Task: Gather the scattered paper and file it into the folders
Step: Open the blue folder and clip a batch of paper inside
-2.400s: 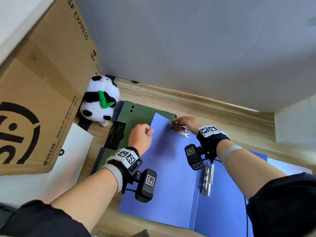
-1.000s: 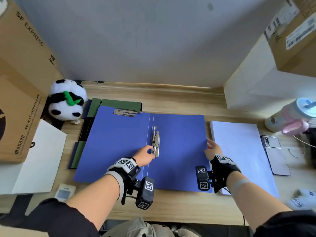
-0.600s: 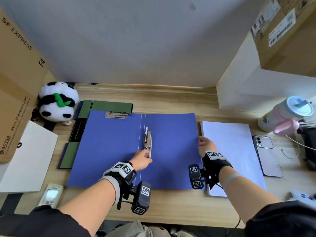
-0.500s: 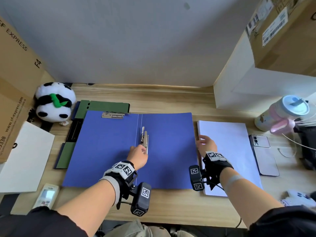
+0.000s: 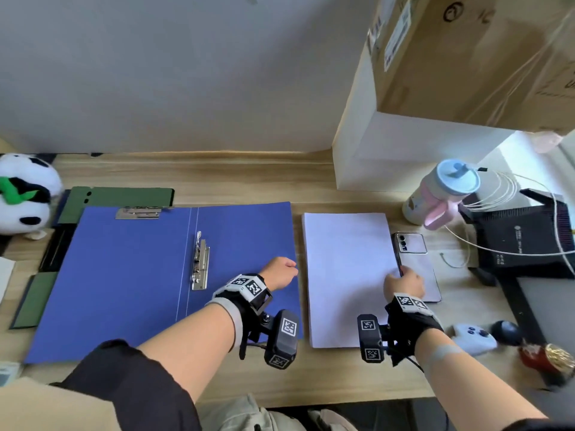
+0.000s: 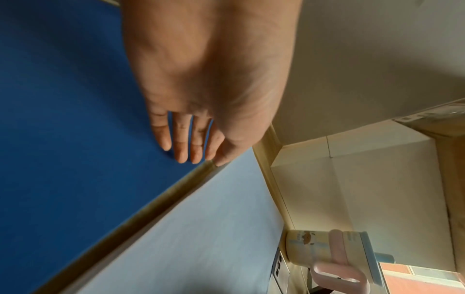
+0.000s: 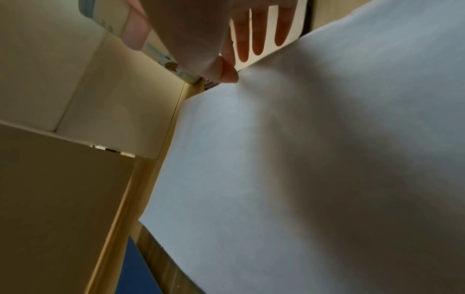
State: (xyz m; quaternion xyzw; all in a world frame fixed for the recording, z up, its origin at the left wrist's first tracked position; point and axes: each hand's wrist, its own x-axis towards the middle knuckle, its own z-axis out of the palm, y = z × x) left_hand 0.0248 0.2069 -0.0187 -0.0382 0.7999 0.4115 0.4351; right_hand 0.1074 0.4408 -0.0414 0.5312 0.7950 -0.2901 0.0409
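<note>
Hands reach forward: left hand (image 5: 278,272) above folder (image 5: 124,275), right hand (image 5: 404,283) at paper (image 5: 345,275) edge.

Head view looks down over desk (image 5: 249,181); wrist views close along fingers (image 6: 181,147); all share paper (image 5: 345,275).

Bare left hand (image 5: 278,272) and right hand (image 5: 404,283). Black fabric wraps bind both wrists, each topped by a white block of 2 square black-and-white markers: left tag block (image 5: 249,286), right tag block (image 5: 410,303). A black left camera pod (image 5: 281,337) sits at 5 o'clock of its block, the right camera pod (image 5: 370,337) at 8 o'clock. Grey bands ring both forearms. Black sleeve (image 5: 133,377) at 7 o'clock, khaki trousers (image 5: 242,412) at 6 o'clock.
</note>
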